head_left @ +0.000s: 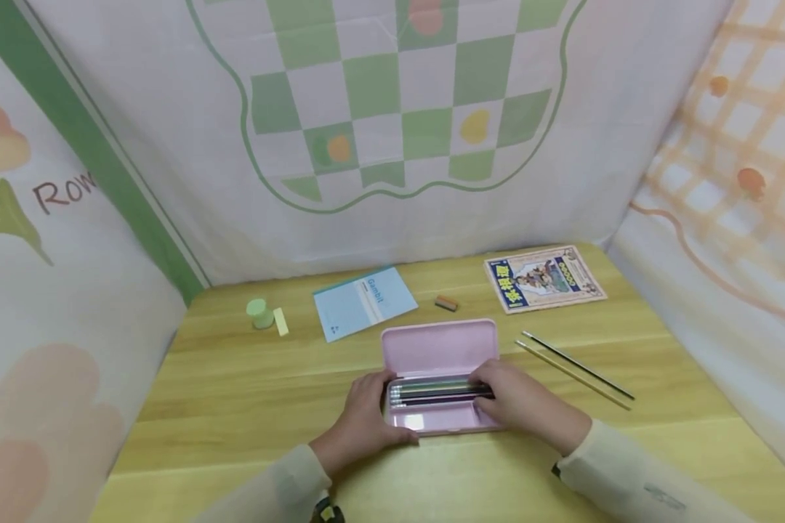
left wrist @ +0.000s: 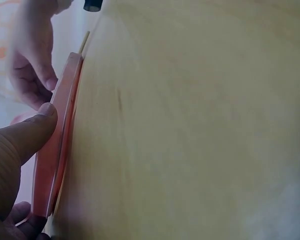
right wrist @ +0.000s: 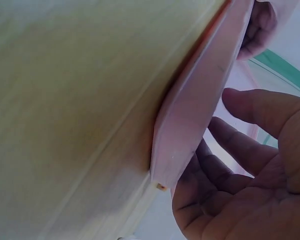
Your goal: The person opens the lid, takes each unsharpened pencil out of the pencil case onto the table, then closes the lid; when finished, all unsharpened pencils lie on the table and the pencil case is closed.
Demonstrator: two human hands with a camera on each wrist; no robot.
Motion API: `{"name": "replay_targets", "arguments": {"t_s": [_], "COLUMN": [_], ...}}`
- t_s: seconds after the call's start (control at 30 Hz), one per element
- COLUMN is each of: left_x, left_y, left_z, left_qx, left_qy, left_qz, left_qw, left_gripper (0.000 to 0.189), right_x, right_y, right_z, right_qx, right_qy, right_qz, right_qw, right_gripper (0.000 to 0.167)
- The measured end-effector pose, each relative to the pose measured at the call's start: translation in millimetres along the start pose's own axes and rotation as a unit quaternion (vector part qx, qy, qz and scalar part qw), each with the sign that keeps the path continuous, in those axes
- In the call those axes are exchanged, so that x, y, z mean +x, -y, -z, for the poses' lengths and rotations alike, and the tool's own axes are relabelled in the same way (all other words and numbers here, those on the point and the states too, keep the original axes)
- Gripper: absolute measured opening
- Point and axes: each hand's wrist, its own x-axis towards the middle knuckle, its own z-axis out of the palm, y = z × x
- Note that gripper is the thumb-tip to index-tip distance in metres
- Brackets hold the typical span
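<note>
A pink pencil case (head_left: 440, 349) lies with its lid raised, several pencils (head_left: 432, 393) side by side in its tray. My left hand (head_left: 364, 415) grips the case's left end. Its thumb (left wrist: 37, 127) presses the near wall while other fingers wrap the end in the left wrist view. At the right end, my right hand (head_left: 520, 399) reaches over the rim, thumb and forefinger around the pencils' ends. The right wrist view has its fingers (right wrist: 240, 145) bent beside the case, a gap below the thumb; whether they pinch the pencils I cannot tell.
Two loose pencils, one black (head_left: 578, 365) and one tan (head_left: 572, 374), lie to the right. Behind the case are a blue notebook (head_left: 343, 309), a small brown-and-black block (head_left: 446, 303) and a printed booklet (head_left: 546, 280). A light green round-topped item (head_left: 259, 312) and pale yellow strip (head_left: 280, 322) are left.
</note>
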Motion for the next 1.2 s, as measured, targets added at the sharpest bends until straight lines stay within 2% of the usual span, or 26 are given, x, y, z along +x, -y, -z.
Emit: {"name": "replay_targets", "arguments": {"t_s": [0.27, 0.47, 0.77, 0.87, 1.07, 1.2], "left_x": [-0.5, -2.3, -1.0, -1.3, -1.9, -1.4], "left_y": [-0.9, -0.1, 0.4, 0.0, -2.1, -2.6], "left_z": [0.2, -1.0, -0.2, 0.2, 2.5, 3.4], "left_qx": [-0.001, -0.003, 0.007, 0.007, 0.003, 0.001], "left_qy": [0.003, 0.005, 0.009, 0.010, 0.008, 0.006], "left_qz": [0.002, 0.005, -0.006, -0.006, -0.009, -0.008], "left_qw": [1.0000, 1.0000, 0.9999, 0.9999, 0.9999, 0.9999], "left_gripper": [0.121, 0.122, 0.121, 0.121, 0.120, 0.120], "right_x": [0.7, 1.8, 4.2, 3.4, 1.5, -0.1], "right_y": [4, 7, 2, -1, -3, -1], "right_z": [0, 0, -1, -2, -3, -1], "right_qx": [-0.015, 0.002, 0.028, 0.030, 0.049, 0.074], "right_qy": [0.019, 0.045, 0.061, 0.055, 0.037, 0.033], "right_qz": [-0.001, -0.023, -0.047, -0.032, 0.023, 0.026], "right_qw": [0.9997, 0.9987, 0.9966, 0.9975, 0.9978, 0.9964], "right_gripper": [0.012, 0.005, 0.008, 0.012, 0.017, 0.015]}}
